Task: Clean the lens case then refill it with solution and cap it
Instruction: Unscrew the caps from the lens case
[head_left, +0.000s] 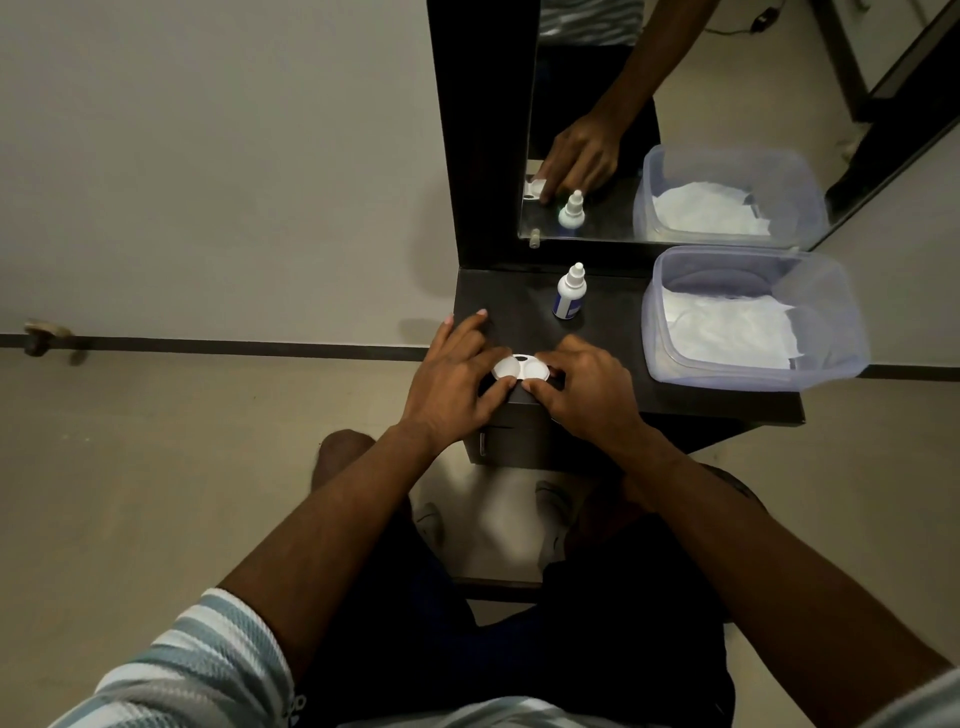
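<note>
The left hand (451, 374) rests on the dark bench (613, 332) with its fingers curled over the left end of the white lens case (521, 368); its thumb presses the near edge of the left round part, and its first finger points away across the bench. The lens case lies flat near the front edge of the bench, right between both hands. It is longer than it is wide, and its long side runs from left to right, so one round part sits by each hand. The round tops face up. I cannot tell if the caps are on or off, because fingers hide much of it. The right hand (589, 387) grips the right end of the case, with fingers bent over the far side and the thumb on the near side. So both hands are close together and both hold the same small thing. I think this is an opening or closing step, but the picture does not say which. The next move likely needs one hand to keep the case flat while the other turns a cap. Behind the case stands the small solution bottle (570, 293), upright, its tip pointing up, well apart from the hands. Far right sits a clear plastic tub (841, 317) with white tissue (727, 332) inside.
</note>
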